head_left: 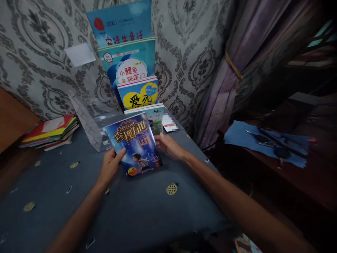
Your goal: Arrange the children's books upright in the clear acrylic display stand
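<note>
My left hand is closed on the left edge of a blue comic-style paperback book, its thumb lying on the front cover. The book leans back in front of a clear stepped book rack. At the book's right edge, my right hand has its fingers closed at the clear side of the rack; the book's edge partly hides the contact. Behind stand several books in rising tiers: a pale green one, a blue and yellow one, a teal one and a tall blue one.
A stack of colourful books and papers lies at the table's left. A white card sits right of the rack. Patterned curtain hangs behind, with a tied purple curtain. Right of the table, a dark surface holds a blue cloth.
</note>
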Demonstrator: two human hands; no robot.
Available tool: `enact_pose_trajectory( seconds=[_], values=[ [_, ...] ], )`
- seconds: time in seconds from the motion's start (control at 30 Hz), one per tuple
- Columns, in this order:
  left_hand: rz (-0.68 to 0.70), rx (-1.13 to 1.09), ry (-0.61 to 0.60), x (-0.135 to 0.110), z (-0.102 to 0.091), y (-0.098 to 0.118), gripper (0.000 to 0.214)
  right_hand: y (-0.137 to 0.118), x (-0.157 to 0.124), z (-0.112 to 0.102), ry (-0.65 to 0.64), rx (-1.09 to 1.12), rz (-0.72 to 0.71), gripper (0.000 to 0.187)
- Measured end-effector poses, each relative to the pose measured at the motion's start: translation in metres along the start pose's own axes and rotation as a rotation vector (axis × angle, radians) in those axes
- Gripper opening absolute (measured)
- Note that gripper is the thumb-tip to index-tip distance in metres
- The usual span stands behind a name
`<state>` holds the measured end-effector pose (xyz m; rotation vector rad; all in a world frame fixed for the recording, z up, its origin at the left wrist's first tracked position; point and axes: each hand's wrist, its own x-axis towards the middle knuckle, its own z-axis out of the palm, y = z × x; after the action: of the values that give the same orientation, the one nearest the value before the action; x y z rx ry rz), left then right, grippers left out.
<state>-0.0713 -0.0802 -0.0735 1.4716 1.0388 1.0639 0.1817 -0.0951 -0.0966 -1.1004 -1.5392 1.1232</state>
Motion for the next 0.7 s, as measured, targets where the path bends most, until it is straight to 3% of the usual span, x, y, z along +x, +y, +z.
enact_pose_trajectory(
  seconds=[0.07,0.2,0.4,0.47,0.6,0.7],
  values=[
    [-0.16,-0.106,-0.08,-0.005,0.006,-0.004,0.058,-0.002,-0.001,-0.002,-0.013,0.111,0.013,0.054],
    [-0.383,-0.119,-0.241,-0.014,0.012,-0.016,0.063,0.009,0.005,-0.006,0.057,0.187,0.088,0.042],
    [-0.454,0.179,-0.431,-0.006,-0.003,-0.024,0.07,0.033,0.011,-0.004,0.09,0.118,0.186,0.034],
    [-0.362,0.438,-0.425,-0.002,-0.009,-0.019,0.054,0.037,0.012,-0.003,0.096,0.052,0.189,0.034],
    [0.031,1.123,-0.278,0.001,-0.007,-0.005,0.026,0.039,0.013,0.0,0.113,-0.079,0.172,0.033],
    [0.312,1.267,-0.299,0.005,0.008,-0.005,0.027,0.035,0.012,0.001,0.124,-0.178,0.177,0.029]
  ],
)
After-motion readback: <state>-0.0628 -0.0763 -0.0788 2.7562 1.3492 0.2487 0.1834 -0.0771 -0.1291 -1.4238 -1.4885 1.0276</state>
